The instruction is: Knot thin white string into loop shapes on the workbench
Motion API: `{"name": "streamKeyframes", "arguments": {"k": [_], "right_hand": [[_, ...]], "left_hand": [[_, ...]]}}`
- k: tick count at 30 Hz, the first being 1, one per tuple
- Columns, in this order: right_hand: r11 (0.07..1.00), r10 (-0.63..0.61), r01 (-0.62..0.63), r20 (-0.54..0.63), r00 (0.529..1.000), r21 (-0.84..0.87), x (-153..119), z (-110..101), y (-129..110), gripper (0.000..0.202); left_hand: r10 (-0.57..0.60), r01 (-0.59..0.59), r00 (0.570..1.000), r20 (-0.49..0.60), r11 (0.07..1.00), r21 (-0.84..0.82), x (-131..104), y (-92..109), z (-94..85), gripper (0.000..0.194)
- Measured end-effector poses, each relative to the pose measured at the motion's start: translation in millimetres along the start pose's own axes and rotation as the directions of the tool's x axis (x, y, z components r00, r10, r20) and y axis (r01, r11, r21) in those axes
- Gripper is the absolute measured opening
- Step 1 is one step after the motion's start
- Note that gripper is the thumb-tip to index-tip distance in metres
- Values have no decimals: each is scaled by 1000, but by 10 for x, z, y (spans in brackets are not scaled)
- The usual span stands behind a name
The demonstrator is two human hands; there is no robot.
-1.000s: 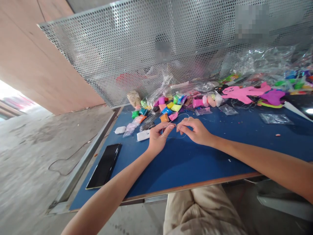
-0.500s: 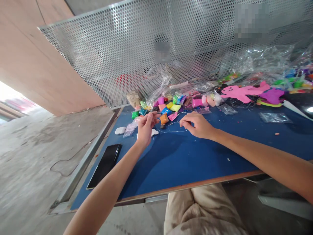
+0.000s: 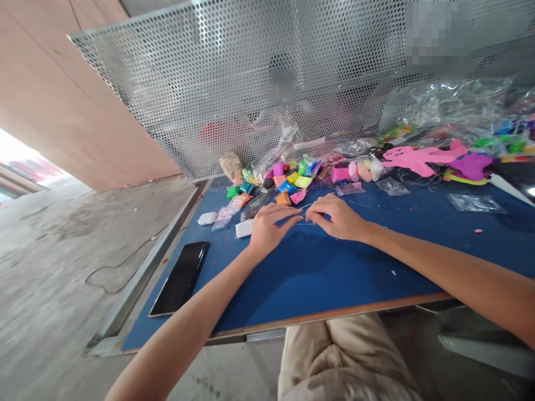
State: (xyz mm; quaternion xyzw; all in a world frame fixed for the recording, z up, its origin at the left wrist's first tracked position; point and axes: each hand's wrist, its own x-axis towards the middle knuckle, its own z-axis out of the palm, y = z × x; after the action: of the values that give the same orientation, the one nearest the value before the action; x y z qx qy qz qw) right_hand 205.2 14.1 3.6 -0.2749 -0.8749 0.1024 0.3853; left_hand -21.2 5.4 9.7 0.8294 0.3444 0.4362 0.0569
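My right hand (image 3: 334,217) pinches a thin, pale wire (image 3: 308,224) over the blue tabletop. The wire looks like clear line or fine metal; I cannot tell which. Close on its left, my left hand (image 3: 272,225) has its thumb and fingertips drawn together at the same wire. A narrow gap separates the two hands, with short stretches of wire crossing it. A white block-like piece (image 3: 244,228) lies beside my left wrist. Just beyond the fingers sit an orange packet (image 3: 283,199) and a pink piece (image 3: 298,196).
A black phone (image 3: 179,278) lies at the table's left. Colourful clay-like packets (image 3: 303,181), a pink figure cutout (image 3: 418,159) and clear bags line the back, before a perforated metal panel (image 3: 234,78). A white case (image 3: 207,218) rests left of a clear bag (image 3: 225,214).
My left hand has moved right, towards my right hand, and its spread fingers have closed in at the wire. My right hand stays nearly in place. The loop of wire now shows less.
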Motion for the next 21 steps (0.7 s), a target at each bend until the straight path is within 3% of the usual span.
{"name": "streamKeyframes", "arguments": {"k": [5, 15, 21], "right_hand": [[997, 40, -49, -123, 992, -66, 8, 11, -37, 16], [998, 21, -29, -146, 989, -53, -4, 18, -59, 14], [982, -44, 19, -131, 990, -188, 1, 33, -60, 13]], "left_hand": [[-11, 11, 1000, 15, 1000, 5, -6, -2, -14, 18], [43, -53, 995, 87, 992, 112, 3, 13, -48, 21], [-105, 103, 985, 134, 994, 19, 3, 67, -33, 21]]}}
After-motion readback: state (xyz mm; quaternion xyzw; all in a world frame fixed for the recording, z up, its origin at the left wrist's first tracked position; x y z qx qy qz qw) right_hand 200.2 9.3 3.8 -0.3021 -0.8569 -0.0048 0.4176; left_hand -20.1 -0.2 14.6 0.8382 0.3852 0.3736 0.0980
